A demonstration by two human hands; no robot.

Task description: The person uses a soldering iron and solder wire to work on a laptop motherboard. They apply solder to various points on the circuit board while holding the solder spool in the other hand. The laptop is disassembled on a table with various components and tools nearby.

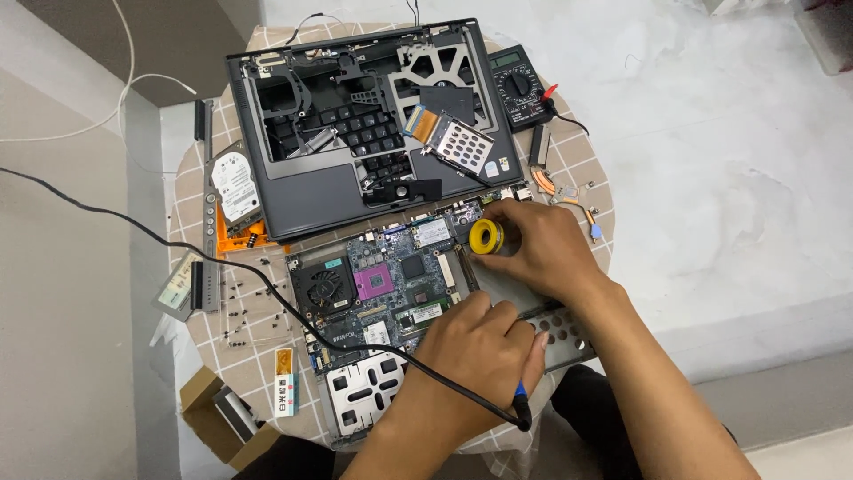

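Note:
A laptop motherboard (391, 284) with a small black fan and a purple socket lies on a round checkered table (249, 347). My left hand (475, 342) grips a soldering iron whose black cable (267, 289) runs off to the left; its tip is hidden under my fingers, over the board's lower right. Resting at the board's upper right edge, my right hand (538, 244) holds a yellow spool of solder wire (487, 237).
A stripped grey laptop base (320, 191) fills the table's back half. A hard drive (235, 187) lies to its left, a black multimeter (520, 87) at back right. A copper heat pipe (569, 191), several small screws (240, 307) and a small white tube (284, 382) lie around.

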